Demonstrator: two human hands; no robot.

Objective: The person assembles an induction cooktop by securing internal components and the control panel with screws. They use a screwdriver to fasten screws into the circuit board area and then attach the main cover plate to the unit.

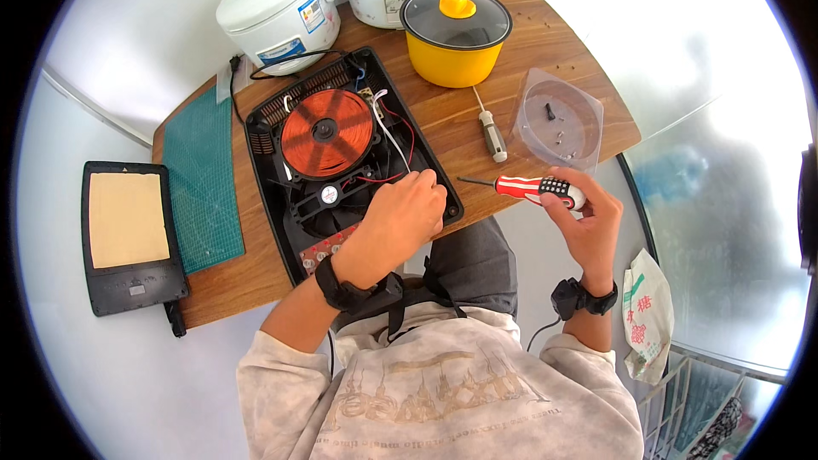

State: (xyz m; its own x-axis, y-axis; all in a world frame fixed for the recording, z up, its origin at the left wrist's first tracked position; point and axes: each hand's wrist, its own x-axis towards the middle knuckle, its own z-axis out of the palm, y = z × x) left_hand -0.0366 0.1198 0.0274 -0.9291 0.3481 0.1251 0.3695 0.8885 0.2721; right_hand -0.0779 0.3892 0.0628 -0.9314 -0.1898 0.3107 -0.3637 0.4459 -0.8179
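Opened induction cooker (341, 162), black housing with copper coil (326, 133) exposed, is lying on the wooden table (511, 51) directly under the left hand (405, 213). That hand is resting curled over the cooker's near right corner, fingers bent down among the wires (394, 132); whether it is gripping anything cannot be told. Right hand (588, 221), hovering off the table's edge to the cooker's right, is closing around a red-handled screwdriver (537, 187), tip pointing toward the cooker. Second screwdriver (491, 129) and clear tray (558, 119) are lying beyond.
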